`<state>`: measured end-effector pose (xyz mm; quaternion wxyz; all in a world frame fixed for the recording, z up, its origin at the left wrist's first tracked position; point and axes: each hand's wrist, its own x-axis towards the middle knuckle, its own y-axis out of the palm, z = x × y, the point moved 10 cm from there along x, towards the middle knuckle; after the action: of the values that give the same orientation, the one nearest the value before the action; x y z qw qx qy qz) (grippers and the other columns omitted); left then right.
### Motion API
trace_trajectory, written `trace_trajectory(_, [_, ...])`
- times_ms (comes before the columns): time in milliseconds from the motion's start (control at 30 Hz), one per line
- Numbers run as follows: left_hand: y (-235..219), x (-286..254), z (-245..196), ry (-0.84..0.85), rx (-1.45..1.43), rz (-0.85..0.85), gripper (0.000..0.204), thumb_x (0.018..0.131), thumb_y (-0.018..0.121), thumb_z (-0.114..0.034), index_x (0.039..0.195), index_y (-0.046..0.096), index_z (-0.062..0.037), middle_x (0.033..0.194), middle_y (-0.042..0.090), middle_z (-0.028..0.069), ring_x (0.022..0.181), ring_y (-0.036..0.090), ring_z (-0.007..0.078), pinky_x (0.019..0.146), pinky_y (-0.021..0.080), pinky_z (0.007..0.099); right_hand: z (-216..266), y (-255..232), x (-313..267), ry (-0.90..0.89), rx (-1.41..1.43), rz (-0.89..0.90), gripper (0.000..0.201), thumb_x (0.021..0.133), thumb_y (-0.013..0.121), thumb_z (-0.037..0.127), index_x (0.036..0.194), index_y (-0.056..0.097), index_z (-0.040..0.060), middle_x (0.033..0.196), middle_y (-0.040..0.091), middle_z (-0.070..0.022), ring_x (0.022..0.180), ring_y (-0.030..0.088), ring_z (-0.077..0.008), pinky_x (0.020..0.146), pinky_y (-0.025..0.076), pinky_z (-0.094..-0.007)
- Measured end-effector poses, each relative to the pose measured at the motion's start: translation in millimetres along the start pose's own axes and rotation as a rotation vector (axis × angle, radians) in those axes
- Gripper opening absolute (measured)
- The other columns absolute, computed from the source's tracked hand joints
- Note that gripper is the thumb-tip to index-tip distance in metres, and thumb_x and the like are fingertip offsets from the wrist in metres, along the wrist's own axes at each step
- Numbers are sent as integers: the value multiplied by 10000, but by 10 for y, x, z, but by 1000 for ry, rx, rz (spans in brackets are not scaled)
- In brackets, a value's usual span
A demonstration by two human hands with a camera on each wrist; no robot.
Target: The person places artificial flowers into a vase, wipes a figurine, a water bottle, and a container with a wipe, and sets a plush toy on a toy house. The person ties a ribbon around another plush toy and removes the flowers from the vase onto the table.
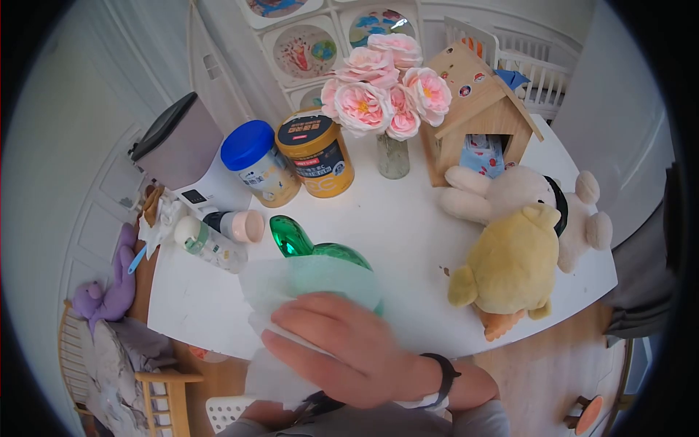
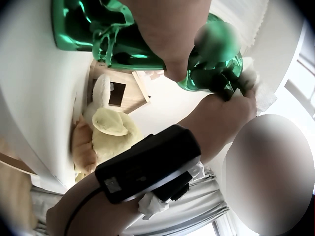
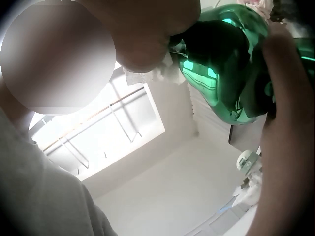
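A shiny green figure (image 1: 342,253) is held in front of the person, over the near part of the white counter (image 1: 415,291); whether it is set down on the counter cannot be told. The green figure is gripped by the left hand (image 2: 170,29), which is laid across it, though most of that hand's fingers are hidden. A thin white wipe (image 1: 269,280) is held by the right hand (image 1: 342,346) against the green figure, and part of the figure is covered by it. A black band (image 1: 443,379) is worn on the right wrist. To the left of the figure, a clear bottle (image 1: 211,247) and a small pink cup (image 1: 251,226) are seen side by side. Farther back, a tub with a blue lid (image 1: 261,164) is placed next to a yellow tub (image 1: 320,160), near a tall grey machine (image 1: 178,138). Pink flowers (image 1: 364,102) are held by a glass vase (image 1: 394,158). To the right, a wooden house (image 1: 466,87) is seen behind a cream soft toy (image 1: 502,191), which is partly hidden by a yellow soft toy (image 1: 513,262).
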<state>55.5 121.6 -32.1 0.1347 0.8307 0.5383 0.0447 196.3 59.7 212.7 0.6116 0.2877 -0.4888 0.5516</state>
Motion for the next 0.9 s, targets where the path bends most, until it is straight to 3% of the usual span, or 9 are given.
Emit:
trace_trajectory(333, [-36, -8, 109, -11, 6, -27, 728, 855, 749, -360, 1419, 401, -59, 1390, 476, 81, 1308, 459, 250, 1069, 424, 432, 68, -35, -253, -114, -108, -31, 315, 886, 604, 59, 1165, 613, -87, 1215, 573, -215, 1035, 595, -381, 917, 514, -469])
trace_trajectory(433, [-46, -19, 126, -9, 16, -33, 726, 856, 748, -359, 1419, 401, -58, 1391, 476, 81, 1308, 459, 249, 1069, 424, 431, -43, -41, -443, 39, -46, -62, 320, 891, 593, 17, 1202, 566, -52, 1283, 569, -287, 1150, 607, -416, 963, 524, -461])
trace_trajectory(500, [-47, -12, 131, -10, 24, -35, 725, 857, 748, -358, 1419, 401, -58, 1391, 476, 81, 1308, 459, 249, 1069, 424, 431, -136, 34, -734, 75, -5, -99, 409, 891, 573, -9, 1289, 490, -53, 1312, 540, -320, 1166, 603, -418, 1037, 456, -488])
trace_trajectory(567, [-34, 11, 129, -11, 35, -29, 724, 858, 747, -357, 1419, 401, -58, 1391, 476, 82, 1307, 459, 248, 1069, 424, 431, -157, 238, -1064, 31, -242, 3, 482, 893, 610, 93, 1320, 447, -61, 1291, 541, -327, 1148, 604, -429, 1110, 358, -525])
trace_trajectory(633, [-43, 10, 133, -13, 46, -31, 723, 858, 747, -356, 1419, 401, -58, 1392, 476, 82, 1307, 459, 248, 1069, 424, 430, -87, 273, -1025, 1, -387, -29, 485, 871, 661, 238, 1203, 479, -65, 1230, 542, -335, 1073, 604, -442, 1005, 420, -560])
trace_trajectory(667, [-50, 14, 136, -13, 50, -34, 723, 859, 747, -356, 1419, 401, -58, 1392, 476, 82, 1307, 459, 247, 1069, 424, 430, -173, 273, -1005, 181, -282, 163, 538, 854, 679, 359, 1108, 449, -56, 1175, 511, -351, 1007, 569, -459, 831, 432, -548])
trace_trajectory(767, [-45, 24, 150, -15, 60, -38, 721, 860, 746, -355, 1419, 400, -57, 1392, 476, 82, 1307, 460, 247, 1069, 424, 430, -97, 455, -1198, 124, -227, 263, 500, 892, 632, 391, 1030, 414, -38, 1166, 471, -373, 983, 540, -461, 726, 385, -495])
trace_trajectory(800, [-44, 29, 156, -16, 63, -38, 721, 860, 746, -354, 1419, 400, -57, 1392, 476, 83, 1307, 460, 246, 1069, 424, 430, -103, 437, -1229, 154, -163, 255, 617, 907, 595, 463, 1140, 434, -86, 1158, 464, -373, 1042, 517, -504, 821, 397, -586])
trace_trajectory(900, [-64, 47, 147, -13, 75, -40, 719, 861, 745, -353, 1419, 400, -57, 1393, 475, 83, 1307, 460, 246, 1069, 423, 429, -111, 413, -1135, 188, -70, 337, 716, 937, 543, 474, 1292, 402, -132, 1241, 436, -414, 1163, 474, -546, 974, 346, -631])
